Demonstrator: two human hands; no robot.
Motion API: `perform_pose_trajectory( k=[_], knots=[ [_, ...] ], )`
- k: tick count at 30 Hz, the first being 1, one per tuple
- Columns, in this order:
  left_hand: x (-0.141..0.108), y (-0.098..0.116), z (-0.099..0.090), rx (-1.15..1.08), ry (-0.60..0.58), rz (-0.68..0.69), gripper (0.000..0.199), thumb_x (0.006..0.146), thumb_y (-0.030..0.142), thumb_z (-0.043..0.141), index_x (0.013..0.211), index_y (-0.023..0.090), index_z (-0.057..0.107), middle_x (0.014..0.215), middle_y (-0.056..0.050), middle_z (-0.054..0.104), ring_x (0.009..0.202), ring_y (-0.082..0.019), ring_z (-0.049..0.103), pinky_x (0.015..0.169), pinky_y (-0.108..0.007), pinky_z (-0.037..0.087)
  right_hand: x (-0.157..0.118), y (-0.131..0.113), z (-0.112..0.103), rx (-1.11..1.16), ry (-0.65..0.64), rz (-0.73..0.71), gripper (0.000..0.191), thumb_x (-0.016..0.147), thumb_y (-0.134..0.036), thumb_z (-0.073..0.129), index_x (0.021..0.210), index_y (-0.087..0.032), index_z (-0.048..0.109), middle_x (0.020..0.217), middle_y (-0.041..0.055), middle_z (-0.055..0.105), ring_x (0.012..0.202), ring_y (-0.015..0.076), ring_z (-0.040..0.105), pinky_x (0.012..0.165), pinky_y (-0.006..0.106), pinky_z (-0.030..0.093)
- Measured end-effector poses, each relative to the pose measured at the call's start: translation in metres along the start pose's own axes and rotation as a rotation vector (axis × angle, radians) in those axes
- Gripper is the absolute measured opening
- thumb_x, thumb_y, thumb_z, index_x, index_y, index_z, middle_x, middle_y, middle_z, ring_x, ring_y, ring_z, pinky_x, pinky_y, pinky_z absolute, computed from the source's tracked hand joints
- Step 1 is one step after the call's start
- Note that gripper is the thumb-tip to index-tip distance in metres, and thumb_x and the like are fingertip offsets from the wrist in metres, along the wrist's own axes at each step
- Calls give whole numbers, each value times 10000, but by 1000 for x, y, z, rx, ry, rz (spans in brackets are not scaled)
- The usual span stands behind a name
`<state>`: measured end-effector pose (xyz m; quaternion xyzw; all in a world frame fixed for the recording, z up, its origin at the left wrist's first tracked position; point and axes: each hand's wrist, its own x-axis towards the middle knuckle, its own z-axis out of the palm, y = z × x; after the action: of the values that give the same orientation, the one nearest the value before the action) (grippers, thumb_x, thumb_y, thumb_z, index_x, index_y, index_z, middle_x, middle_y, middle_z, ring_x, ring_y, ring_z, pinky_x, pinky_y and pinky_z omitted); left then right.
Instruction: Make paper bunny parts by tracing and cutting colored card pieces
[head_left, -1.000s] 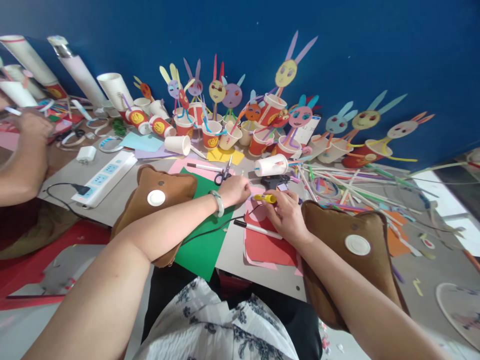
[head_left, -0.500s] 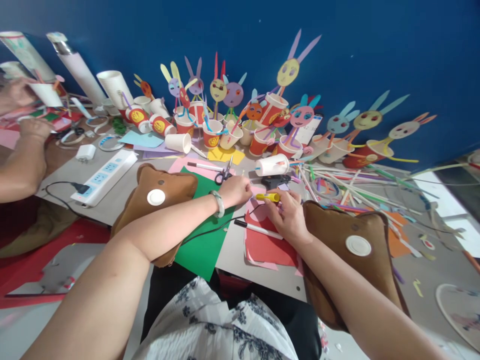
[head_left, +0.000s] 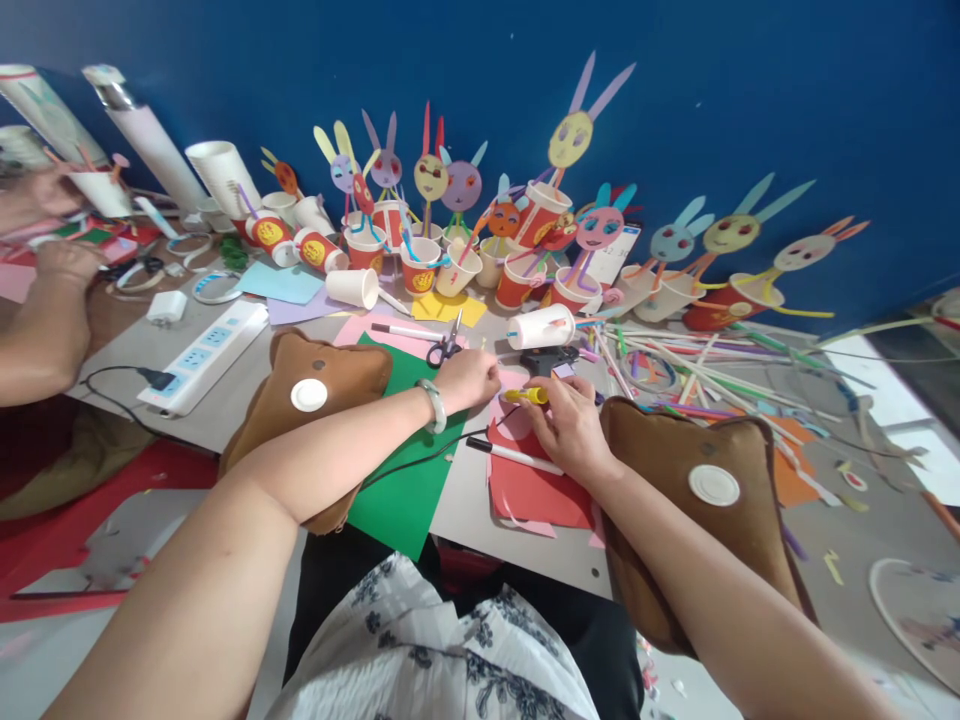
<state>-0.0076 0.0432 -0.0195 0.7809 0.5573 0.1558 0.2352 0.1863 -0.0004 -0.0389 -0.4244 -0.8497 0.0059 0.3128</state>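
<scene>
Yellow glue stick (head_left: 525, 395) pinched in the right hand (head_left: 570, 425) over pink paper (head_left: 514, 418) near the table's (head_left: 465, 490) front edge, left hand (head_left: 469, 378) curled, fingertips touching the same paper, scissors (head_left: 446, 348) just beyond, brown cushions (head_left: 311, 395) under both forearms.

You're seeing two brown stuffed cushions (head_left: 315, 385) (head_left: 705, 500), one white power strip (head_left: 206, 355), one pair of black-handled scissors (head_left: 444, 348), and perhaps fifteen paper-cup rabbits (head_left: 551, 215); crowding blurs that count.

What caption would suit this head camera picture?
Right hand grips a yellow marker over pink paper, left hand beside it, paper-cup rabbits behind.
</scene>
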Motion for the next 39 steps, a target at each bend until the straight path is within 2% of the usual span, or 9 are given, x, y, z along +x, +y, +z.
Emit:
perform_pose_trajectory(
  k=[3,8,17,22,28,35,39],
  knots=[
    [1,-1,2,21,8,-3,137,806,176,596,770,145,725,833,-95,742,808,-212,675,702,-290,470,0,-1,-3,-7,50,25,184,977,-369,494,1003,-215,590,813,58,715,711,228,629,884,428,410],
    [2,-1,2,17,-8,-21,148,807,171,588,775,144,730,850,-106,747,832,-220,687,732,-292,492,0,-4,-6,3,145,102,190,960,-399,532,1001,-226,598,849,64,721,766,241,651,902,429,417],
    [1,-2,3,7,-2,-9,127,798,186,600,772,144,718,819,-94,739,813,-220,687,707,-290,486,0,-1,3,-13,52,19,180,985,-353,495,1005,-208,599,826,49,719,723,216,634,872,408,399],
    [0,0,2,44,-11,-26,154,803,182,577,778,140,722,822,-103,741,828,-220,694,718,-285,496,1,0,-2,-44,89,-16,158,983,-342,525,983,-199,593,761,26,700,675,201,628,867,397,388],
    [1,0,2,49,-9,-25,159,797,174,573,758,137,723,821,-108,747,833,-225,699,720,-286,500,1,-1,-2,-26,197,5,139,978,-331,547,1003,-203,596,814,37,718,724,207,645,885,393,391],
    [1,-1,3,48,-2,-13,162,804,179,577,765,130,727,815,-108,748,830,-217,701,731,-280,500,0,1,2,-52,87,-23,158,981,-338,525,999,-201,603,758,28,697,686,206,621,868,396,388],
    [1,0,3,42,-2,-21,153,789,169,581,753,133,726,812,-108,746,833,-221,702,730,-283,501,2,1,-2,-56,117,-4,152,970,-348,542,963,-208,600,738,20,695,667,201,618,876,395,389]
  ],
)
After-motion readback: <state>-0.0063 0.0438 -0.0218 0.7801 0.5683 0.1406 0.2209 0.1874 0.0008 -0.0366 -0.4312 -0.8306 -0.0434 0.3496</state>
